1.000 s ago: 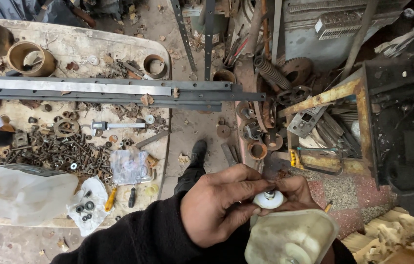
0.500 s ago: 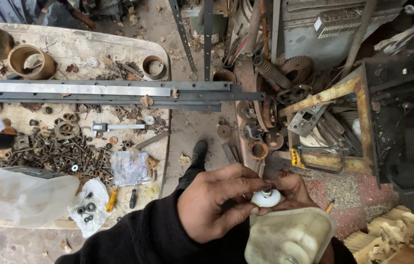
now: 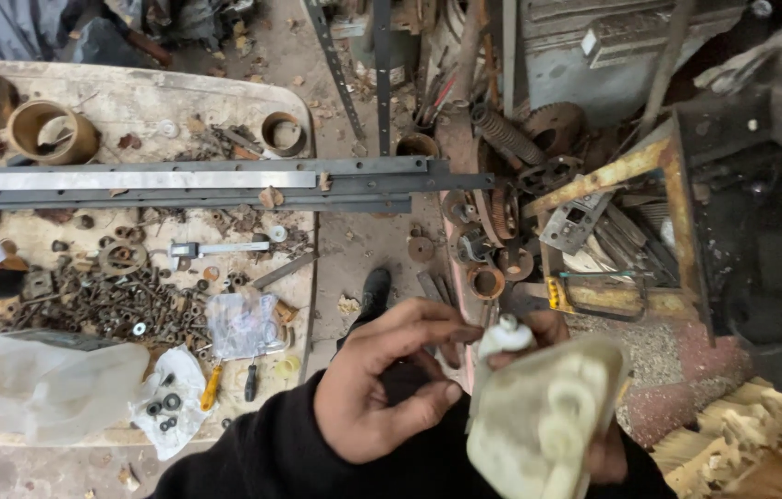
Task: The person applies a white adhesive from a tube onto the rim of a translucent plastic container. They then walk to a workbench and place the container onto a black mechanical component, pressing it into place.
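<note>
My right hand (image 3: 605, 451) grips a cream plastic reservoir (image 3: 539, 427) low in the middle of the view, mostly hidden behind it. A small white cap (image 3: 505, 336) sits on the reservoir's top. My left hand (image 3: 382, 383), in a black sleeve, curls beside it. Its fingertips are against the cap's left side, and the thumb is bent below, apart from the cap. Whether the fingers grip the cap does not show.
At left a worn white table (image 3: 132, 102) carries long steel bars (image 3: 188, 183), a heap of rusty nuts and bolts (image 3: 104, 300), metal rings (image 3: 51, 132), a clear plastic jug (image 3: 40, 383) and small screwdrivers (image 3: 211, 388). Rusty gears, springs and a metal frame (image 3: 678, 203) crowd the right.
The reservoir has tipped up and come closer to the camera. My left hand has shifted from over the cap to its left side.
</note>
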